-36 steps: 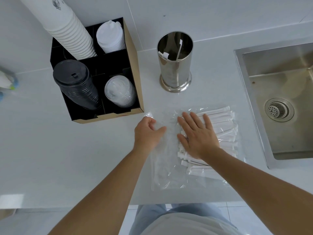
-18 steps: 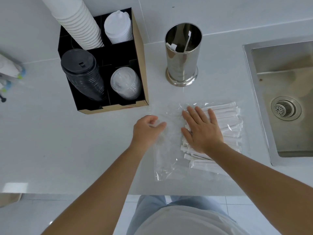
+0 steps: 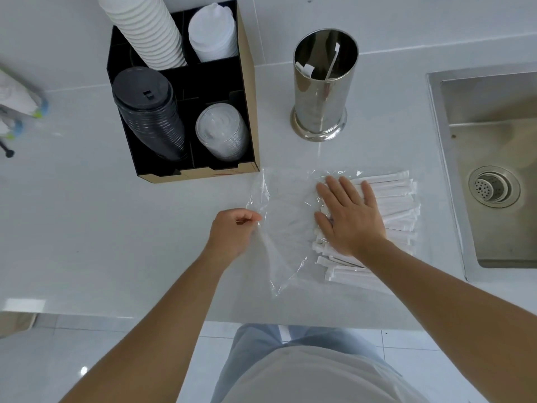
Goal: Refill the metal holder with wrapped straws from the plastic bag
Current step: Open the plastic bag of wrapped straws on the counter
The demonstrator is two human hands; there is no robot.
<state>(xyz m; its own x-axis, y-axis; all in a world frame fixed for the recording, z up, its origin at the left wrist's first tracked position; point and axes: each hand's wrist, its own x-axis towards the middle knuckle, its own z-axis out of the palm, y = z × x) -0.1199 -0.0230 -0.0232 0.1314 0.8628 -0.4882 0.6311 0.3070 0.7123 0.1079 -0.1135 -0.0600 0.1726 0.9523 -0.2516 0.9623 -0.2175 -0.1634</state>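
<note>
A clear plastic bag (image 3: 286,216) lies flat on the white counter, with several white wrapped straws (image 3: 395,205) bunched in its right half. My right hand (image 3: 348,216) rests flat, fingers spread, on the bag over the straws' left ends. My left hand (image 3: 234,231) pinches the bag's left edge between thumb and fingers and lifts it slightly. The shiny metal holder (image 3: 322,91) stands upright behind the bag and holds two wrapped straws.
A black and tan organiser box (image 3: 247,112) with stacks of cups and lids stands at the back left. A steel sink (image 3: 494,170) is set into the counter on the right. The counter's front edge runs just below the bag.
My left hand has closed from a loose touch into a pinch on the bag's left edge and drawn it leftward. My right hand stays pressed on the straws.
</note>
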